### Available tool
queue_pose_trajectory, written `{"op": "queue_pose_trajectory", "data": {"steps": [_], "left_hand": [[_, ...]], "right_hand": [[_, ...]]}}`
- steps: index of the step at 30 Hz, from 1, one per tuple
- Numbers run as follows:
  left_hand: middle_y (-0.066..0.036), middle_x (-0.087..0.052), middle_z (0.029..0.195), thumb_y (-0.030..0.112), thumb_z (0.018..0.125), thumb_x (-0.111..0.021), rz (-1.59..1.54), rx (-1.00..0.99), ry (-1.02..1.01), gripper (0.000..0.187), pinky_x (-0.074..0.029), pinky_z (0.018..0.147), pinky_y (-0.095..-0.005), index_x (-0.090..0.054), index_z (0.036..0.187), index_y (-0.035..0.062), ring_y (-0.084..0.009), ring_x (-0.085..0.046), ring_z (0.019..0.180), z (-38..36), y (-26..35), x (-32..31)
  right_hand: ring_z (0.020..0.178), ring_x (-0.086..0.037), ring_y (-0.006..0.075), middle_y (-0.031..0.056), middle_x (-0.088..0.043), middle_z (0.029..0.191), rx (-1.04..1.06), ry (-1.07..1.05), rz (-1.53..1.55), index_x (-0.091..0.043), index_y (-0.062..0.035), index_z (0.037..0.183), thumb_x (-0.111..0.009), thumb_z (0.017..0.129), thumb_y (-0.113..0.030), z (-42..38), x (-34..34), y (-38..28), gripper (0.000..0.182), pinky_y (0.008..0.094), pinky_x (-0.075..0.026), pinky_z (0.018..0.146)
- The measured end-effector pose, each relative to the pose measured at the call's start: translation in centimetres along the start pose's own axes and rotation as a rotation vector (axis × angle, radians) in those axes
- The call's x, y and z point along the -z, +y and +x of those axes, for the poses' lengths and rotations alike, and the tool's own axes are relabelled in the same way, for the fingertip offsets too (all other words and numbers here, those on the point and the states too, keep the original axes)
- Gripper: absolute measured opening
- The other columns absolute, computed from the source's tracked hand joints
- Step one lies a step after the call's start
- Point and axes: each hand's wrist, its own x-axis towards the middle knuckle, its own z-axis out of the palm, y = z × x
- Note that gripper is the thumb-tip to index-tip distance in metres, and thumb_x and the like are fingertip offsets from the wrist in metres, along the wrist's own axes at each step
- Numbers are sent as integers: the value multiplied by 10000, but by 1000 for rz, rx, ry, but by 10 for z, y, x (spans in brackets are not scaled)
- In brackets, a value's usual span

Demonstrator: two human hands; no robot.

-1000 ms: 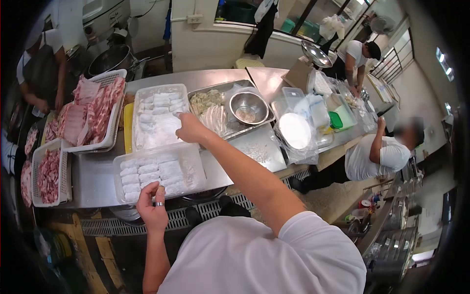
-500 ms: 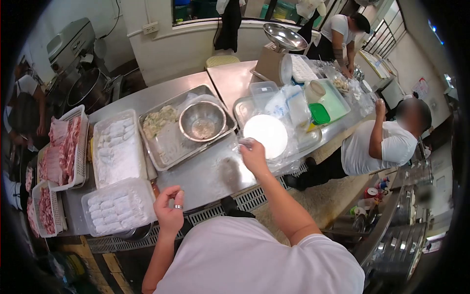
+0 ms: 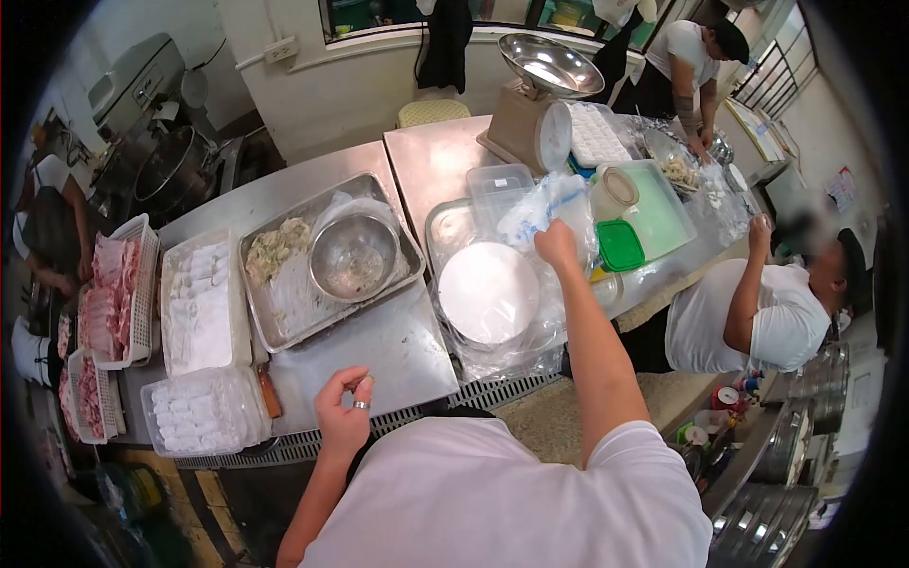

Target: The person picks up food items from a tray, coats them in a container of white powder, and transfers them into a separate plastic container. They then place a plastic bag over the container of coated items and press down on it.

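Observation:
My right hand (image 3: 557, 243) is closed on a clear plastic bag with blue print (image 3: 538, 216), above the containers right of centre. Just below it lies a round white disc (image 3: 489, 293) on clear plastic. My left hand (image 3: 343, 407), with a ring on one finger, hangs near the table's front edge, its fingers curled; whether they hold anything is too small to tell. A metal bowl (image 3: 354, 257) stands in a tray (image 3: 270, 329) with a pale mixture (image 3: 276, 248). White rolls fill a plastic box (image 3: 204, 410) at the left.
Behind the bag stands a scale (image 3: 523, 123). A green lid (image 3: 620, 246) lies beside a tub (image 3: 663, 213). Baskets of raw meat (image 3: 115, 293) are at the far left. One person (image 3: 757, 303) stands at the right, another (image 3: 686, 66) at the back right, a third (image 3: 52, 204) at the far left.
My right hand has moved from beside the white disc up and right to the printed bag. My left hand has shifted slightly right. The view has turned a little.

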Motion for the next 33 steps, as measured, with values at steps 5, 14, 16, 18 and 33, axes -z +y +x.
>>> {"op": "queue_pose_trajectory", "data": {"steps": [5, 14, 16, 18, 33], "left_hand": [[-56, -706, 926, 7, 961, -714, -32, 76, 78, 155, -521, 803, -264, -702, 1109, -39, -108, -631, 850, 0, -12, -2], [-47, -706, 902, -6, 959, -708, -34, 45, -35, 142, -518, 786, -260, -707, 1097, -39, -101, -624, 827, 24, -7, -25], [-47, -709, 902, -7, 960, -705, -32, 36, -86, 141, -518, 784, -259, -710, 1098, -38, -99, -625, 828, 27, -8, -24], [-46, -711, 901, -7, 960, -704, -27, 17, -136, 140, -517, 783, -258, -712, 1097, -38, -97, -625, 828, 33, -10, -25], [-181, -529, 1526, 196, 953, -716, 352, -512, -892, 531, -411, 1148, -508, -581, 1453, 74, -387, -491, 1389, 57, -14, -107]], "right_hand": [[1107, -678, 479, 346, -706, 1137, 51, 49, 100, -672, 108, 1232, -640, 813, -136, 12, -28, 5, 486, 493, -525, 1004], [988, -716, 450, 292, -734, 1110, 28, 127, 456, -756, 37, 1130, -670, 861, -167, -118, 4, 9, 348, 447, -558, 912], [978, -725, 437, 279, -741, 1101, -119, 114, 530, -754, 43, 1120, -671, 870, -172, -143, 12, 31, 340, 437, -563, 902], [976, -731, 426, 267, -748, 1085, -200, 152, 480, -750, 47, 1116, -676, 879, -179, -162, 23, 55, 336, 431, -566, 893], [926, -689, 174, 73, -744, 1064, -536, -8, 1062, -705, 41, 1149, -596, 995, -42, -239, 23, 73, 206, 330, -531, 827]]}}
